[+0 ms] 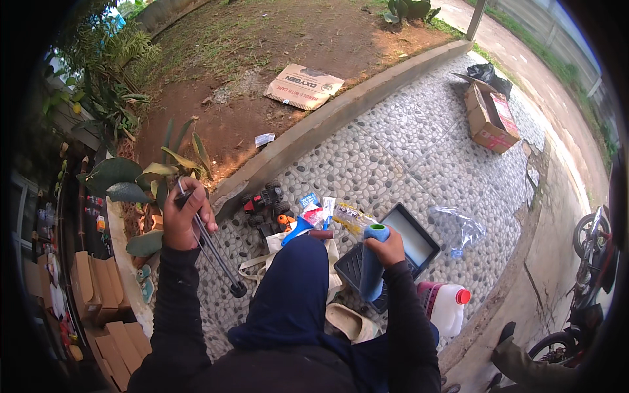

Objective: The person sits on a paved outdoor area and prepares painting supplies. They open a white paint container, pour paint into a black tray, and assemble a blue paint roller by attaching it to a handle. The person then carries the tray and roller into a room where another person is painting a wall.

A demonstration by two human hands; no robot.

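My left hand (186, 217), raised at the left, is closed around the black grip of a paint roller frame (215, 257). Its thin metal rods slant down to a black end cap. At the right, my right hand (388, 247) grips a blue roller sleeve (371, 275) near its upper end, where the hollow core shows. Sleeve and frame are apart. Behind the sleeve lies a black paint tray (429, 254) with something pale in its well; my right forearm and the sleeve hide part of it. My bent knee (288, 281) rises between both hands.
A white jug (451, 311) with a red cap stands by my right forearm, near a clear plastic bottle (462, 232). Toy vehicles (263, 203), wrappers and a cloth bag (255, 263) lie ahead. Farther off are a low kerb (354, 121), a cardboard box (491, 118) and a motorcycle (586, 281).
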